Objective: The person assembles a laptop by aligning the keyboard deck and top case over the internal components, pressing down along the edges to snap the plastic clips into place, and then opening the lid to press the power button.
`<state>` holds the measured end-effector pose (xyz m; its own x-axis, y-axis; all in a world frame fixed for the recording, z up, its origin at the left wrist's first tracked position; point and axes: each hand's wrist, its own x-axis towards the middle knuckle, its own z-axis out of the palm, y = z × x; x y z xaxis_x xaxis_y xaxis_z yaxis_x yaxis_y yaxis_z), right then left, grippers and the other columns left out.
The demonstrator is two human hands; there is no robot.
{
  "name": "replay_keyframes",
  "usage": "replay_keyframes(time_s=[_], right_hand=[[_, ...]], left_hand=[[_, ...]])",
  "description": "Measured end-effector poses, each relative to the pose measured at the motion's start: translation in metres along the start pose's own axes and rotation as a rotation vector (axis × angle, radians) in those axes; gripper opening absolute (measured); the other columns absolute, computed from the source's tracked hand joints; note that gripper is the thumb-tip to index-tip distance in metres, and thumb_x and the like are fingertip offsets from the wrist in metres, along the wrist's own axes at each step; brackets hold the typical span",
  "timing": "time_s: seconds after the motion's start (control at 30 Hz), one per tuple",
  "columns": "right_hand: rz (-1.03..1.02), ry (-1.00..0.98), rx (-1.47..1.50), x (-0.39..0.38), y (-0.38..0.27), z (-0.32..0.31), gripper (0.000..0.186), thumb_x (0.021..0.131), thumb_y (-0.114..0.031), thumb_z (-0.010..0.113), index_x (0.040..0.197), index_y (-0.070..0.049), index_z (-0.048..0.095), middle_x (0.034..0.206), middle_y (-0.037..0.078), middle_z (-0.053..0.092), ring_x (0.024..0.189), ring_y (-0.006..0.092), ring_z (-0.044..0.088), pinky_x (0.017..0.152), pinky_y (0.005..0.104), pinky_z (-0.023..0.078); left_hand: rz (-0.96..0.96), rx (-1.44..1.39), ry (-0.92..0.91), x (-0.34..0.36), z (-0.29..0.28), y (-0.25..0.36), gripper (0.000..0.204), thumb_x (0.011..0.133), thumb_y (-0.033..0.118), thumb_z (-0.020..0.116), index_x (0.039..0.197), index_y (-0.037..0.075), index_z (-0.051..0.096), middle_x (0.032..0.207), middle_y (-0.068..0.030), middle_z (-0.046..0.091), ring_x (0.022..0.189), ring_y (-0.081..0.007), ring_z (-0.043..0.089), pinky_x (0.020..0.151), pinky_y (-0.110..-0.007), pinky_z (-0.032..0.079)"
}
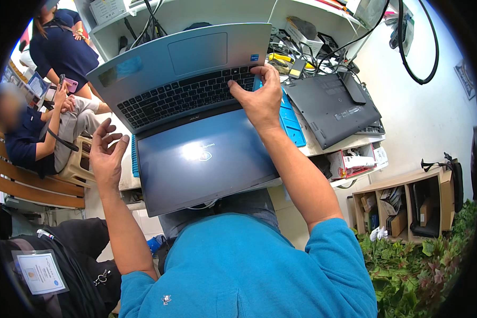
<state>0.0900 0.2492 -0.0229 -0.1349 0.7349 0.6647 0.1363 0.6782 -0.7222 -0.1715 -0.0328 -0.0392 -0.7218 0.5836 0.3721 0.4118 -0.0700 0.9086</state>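
An opened grey laptop (199, 74) is in front of me, turned so that its lit screen (212, 164) lies nearest me and its black keyboard (169, 98) is on the far side. A small logo and a bright reflection show on the display. My right hand (262, 100) rests over the keyboard's right end, thumb and index finger apart on the keys, the other fingers curled. Beside the screen's left edge, my left hand (108, 156) is raised with loosely bent, separated fingers and nothing in them.
A blue mat (290, 119) lies under the laptop. To the right is a black laptop (334, 108), underside up. Cables and tools (297, 63) crowd the back. Two people are at the left; another person's badge (40, 273) shows lower left. A wooden shelf (405, 206) stands right.
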Motion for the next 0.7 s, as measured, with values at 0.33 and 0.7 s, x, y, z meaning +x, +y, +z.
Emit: replay_keyframes(time_s=[0.33, 0.7], right_hand=[[0.013, 0.123, -0.100, 0.002, 0.006, 0.015, 0.060, 0.075, -0.040, 0.102, 0.103, 0.000, 0.067, 0.113, 0.012, 0.065, 0.107, 0.0281, 0.065, 0.098, 0.0415, 0.054], [0.047, 0.126, -0.111, -0.001, -0.001, 0.023, 0.061, 0.075, -0.039, 0.102, 0.104, 0.001, 0.065, 0.115, 0.013, 0.060, 0.108, 0.0295, 0.061, 0.098, 0.0423, 0.052]], left_hand=[[-0.036, -0.037, -0.037, -0.004, 0.017, -0.009, 0.066, 0.088, 0.006, 0.089, 0.148, -0.001, 0.059, 0.127, -0.0105, 0.064, 0.104, -0.0170, 0.068, 0.086, -0.030, 0.061], [-0.040, 0.265, 0.114, 0.012, 0.019, -0.042, 0.091, 0.073, 0.020, 0.102, 0.146, -0.004, 0.052, 0.114, -0.0103, 0.064, 0.101, -0.0198, 0.066, 0.086, -0.033, 0.060]])
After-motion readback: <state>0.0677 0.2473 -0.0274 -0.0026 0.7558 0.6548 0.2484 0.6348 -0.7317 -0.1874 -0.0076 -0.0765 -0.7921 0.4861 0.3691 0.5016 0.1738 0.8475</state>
